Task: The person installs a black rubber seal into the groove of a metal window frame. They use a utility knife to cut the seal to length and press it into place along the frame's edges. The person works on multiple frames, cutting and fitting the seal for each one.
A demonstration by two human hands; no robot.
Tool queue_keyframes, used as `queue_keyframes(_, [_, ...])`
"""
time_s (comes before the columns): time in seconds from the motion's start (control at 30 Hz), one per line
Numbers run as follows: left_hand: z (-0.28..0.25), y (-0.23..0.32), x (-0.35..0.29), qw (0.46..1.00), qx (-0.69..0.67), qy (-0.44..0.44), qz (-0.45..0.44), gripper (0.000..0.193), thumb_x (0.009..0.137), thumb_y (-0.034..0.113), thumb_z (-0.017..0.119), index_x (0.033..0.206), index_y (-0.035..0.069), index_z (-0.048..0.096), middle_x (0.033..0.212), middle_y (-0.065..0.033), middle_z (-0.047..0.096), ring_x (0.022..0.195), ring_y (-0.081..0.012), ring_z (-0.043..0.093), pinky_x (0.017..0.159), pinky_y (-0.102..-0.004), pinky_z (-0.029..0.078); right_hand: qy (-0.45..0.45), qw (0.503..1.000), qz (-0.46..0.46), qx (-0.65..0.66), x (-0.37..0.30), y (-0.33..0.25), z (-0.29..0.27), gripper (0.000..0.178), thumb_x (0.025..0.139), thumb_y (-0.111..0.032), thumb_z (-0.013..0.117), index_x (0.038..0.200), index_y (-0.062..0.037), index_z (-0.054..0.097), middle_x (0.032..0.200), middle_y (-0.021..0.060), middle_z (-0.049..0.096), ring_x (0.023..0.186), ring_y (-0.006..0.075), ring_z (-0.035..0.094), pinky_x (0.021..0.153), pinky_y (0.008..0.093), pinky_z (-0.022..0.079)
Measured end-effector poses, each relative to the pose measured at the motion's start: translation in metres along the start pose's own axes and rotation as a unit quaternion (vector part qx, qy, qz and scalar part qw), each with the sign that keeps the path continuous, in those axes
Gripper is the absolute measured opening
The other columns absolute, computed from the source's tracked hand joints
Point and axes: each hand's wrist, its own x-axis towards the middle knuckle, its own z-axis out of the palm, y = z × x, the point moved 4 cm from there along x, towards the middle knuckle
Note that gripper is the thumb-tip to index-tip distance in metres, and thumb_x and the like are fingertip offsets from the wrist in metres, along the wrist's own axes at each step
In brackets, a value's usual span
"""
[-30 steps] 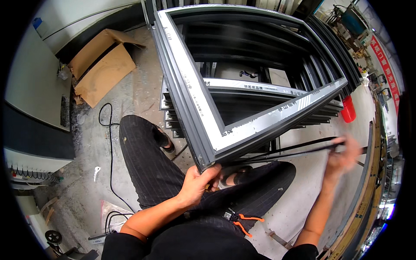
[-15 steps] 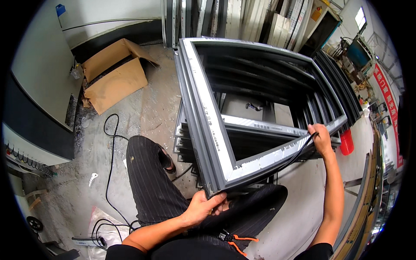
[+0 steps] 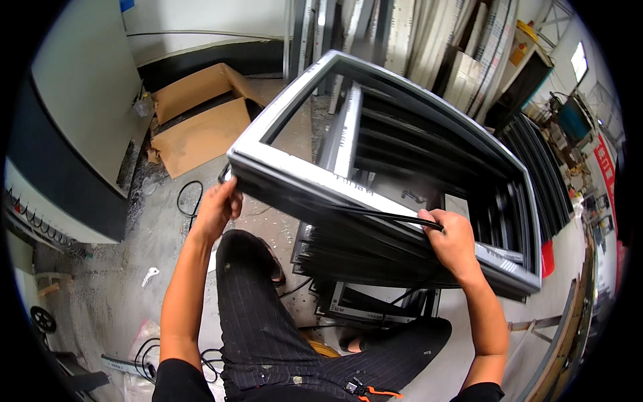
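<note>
Floor (image 3: 124,285) grey, scuffed, strewn with pale specks around the open cardboard box (image 3: 201,139). Back wall (image 3: 211,17) white, dark band (image 3: 211,58) along its foot, thin line running across above that. From where I stand, long strips (image 3: 402,30), some pale, some dark, lean upright at the back. Tall cabinet (image 3: 84,94) on the left: light grey, dark panel lower down. Off to the right, a red banner (image 3: 605,167); above it a small window (image 3: 579,61), glowing white, near metal roof struts (image 3: 555,18).

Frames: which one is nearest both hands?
The topmost frame: left hand at its near-left corner, right hand at its near bar; other frames lie lower or farther off.
</note>
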Motion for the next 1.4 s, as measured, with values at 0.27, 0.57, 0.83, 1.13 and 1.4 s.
queue_keyframes(0.27, [0.013,0.007,0.013,0.999,-0.036,0.028,-0.025,0.036,0.095,0.043,0.064,0.077,0.013,0.053,0.063,-0.0024,0.053,0.058,-0.0164,0.052,0.056,-0.0304,0.040,0.128,0.978,-0.142,-0.082,-0.028,-0.018,-0.008,0.020,0.086,-0.012,0.066,0.104,-0.0037,0.067,0.102,0.0162,0.066,0.094,0.0363,0.061,0.082,0.0429,0.048])
queue_keyframes(0.57, [0.018,-0.004,0.018,0.996,-0.062,0.061,0.018,0.037,0.099,0.036,0.060,0.074,0.012,0.049,0.059,-0.0019,0.048,0.053,-0.0150,0.047,0.049,-0.0287,0.034,0.211,0.935,0.019,-0.285,-0.164,0.177,-0.104,0.028,0.096,-0.006,0.056,0.122,-0.0010,0.062,0.118,0.0200,0.062,0.114,0.0372,0.058,0.100,0.0426,0.044])
queue_keyframes(0.83, [0.043,-0.018,0.000,0.999,-0.044,-0.006,-0.019,0.039,0.094,0.047,0.066,0.090,0.009,0.054,0.069,-0.0032,0.059,0.061,-0.0151,0.056,0.054,-0.0280,0.043,0.216,0.953,0.094,-0.191,-0.187,0.278,-0.125,0.019,0.099,-0.012,0.053,0.105,0.0035,0.063,0.103,0.0180,0.064,0.098,0.0348,0.061,0.091,0.0402,0.046])
queue_keyframes(1.13, [0.082,-0.027,-0.025,1.000,-0.018,0.008,-0.004,0.040,0.094,0.044,0.066,0.089,0.007,0.054,0.071,-0.0035,0.059,0.060,-0.0130,0.055,0.052,-0.0251,0.042,0.273,0.948,0.073,-0.144,-0.189,0.301,-0.108,0.029,0.102,-0.017,0.046,0.090,0.0042,0.061,0.087,0.0167,0.063,0.083,0.0327,0.061,0.080,0.0379,0.047])
queue_keyframes(1.4, [0.096,-0.026,-0.033,1.000,0.004,0.023,-0.021,0.036,0.095,0.040,0.065,0.086,0.005,0.061,0.065,-0.0024,0.057,0.052,-0.0119,0.050,0.048,-0.0244,0.037,0.276,0.947,0.062,-0.152,-0.195,0.307,-0.108,0.034,0.103,-0.019,0.042,0.089,0.0050,0.060,0.086,0.0170,0.061,0.083,0.0334,0.059,0.081,0.0398,0.045])
